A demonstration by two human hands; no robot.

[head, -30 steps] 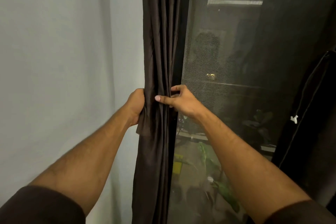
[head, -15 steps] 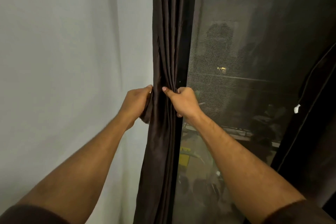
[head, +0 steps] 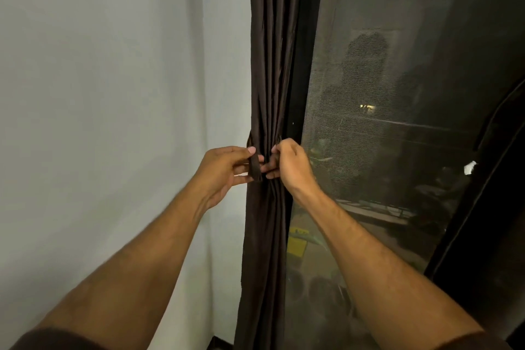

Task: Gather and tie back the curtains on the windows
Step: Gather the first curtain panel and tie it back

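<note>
A dark brown curtain (head: 270,65) hangs gathered into a narrow bundle at the left edge of the window (head: 383,150). A strip of the same dark fabric, the tie-back (head: 255,167), wraps the bundle at hand height. My left hand (head: 224,170) pinches the tie-back's loose end between thumb and fingers on the bundle's left side. On the right side my right hand (head: 289,163) has its fingers curled on the tie-back against the folds. How the ends are joined is hidden by my fingers.
A pale wall (head: 113,122) fills the left. Behind the window's mesh screen lie dim reflections and a balcony. A second dark curtain (head: 488,207) with a small white tag (head: 470,167) hangs at the right edge.
Both hands let go of the curtain's bulk and came together in front of the bundle, now holding a fabric strip around it. The bundle looks tighter at hand height.
</note>
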